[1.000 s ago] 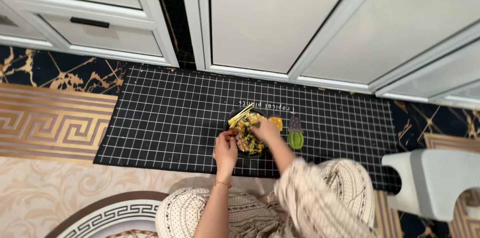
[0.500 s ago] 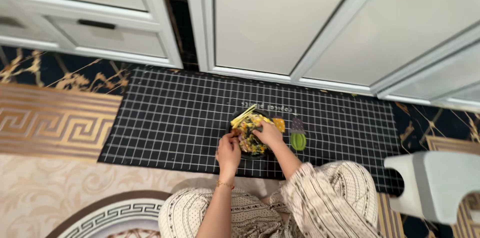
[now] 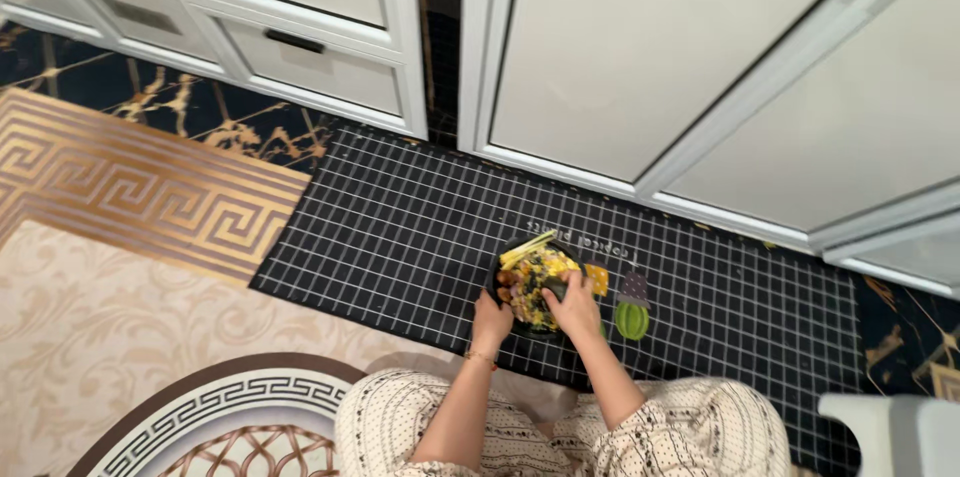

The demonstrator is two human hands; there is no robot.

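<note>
Two bare hands work at a round black bowl of mixed yellow food (image 3: pixel 530 282) on a black grid-patterned floor mat (image 3: pixel 400 227). Left hand (image 3: pixel 491 321) fingers curl on its near rim; right hand (image 3: pixel 575 305) fingers grip a dark utensil (image 3: pixel 556 287). White cabinet doors (image 3: pixel 640 47) stand beyond.

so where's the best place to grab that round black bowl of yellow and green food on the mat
Probably by the rim at opposite sides, coming from above. The round black bowl sits flat and upright on the black grid mat, heaped with food, so lifting it level is safest. The left hand already holds the near rim; the right hand is over the food.
</note>
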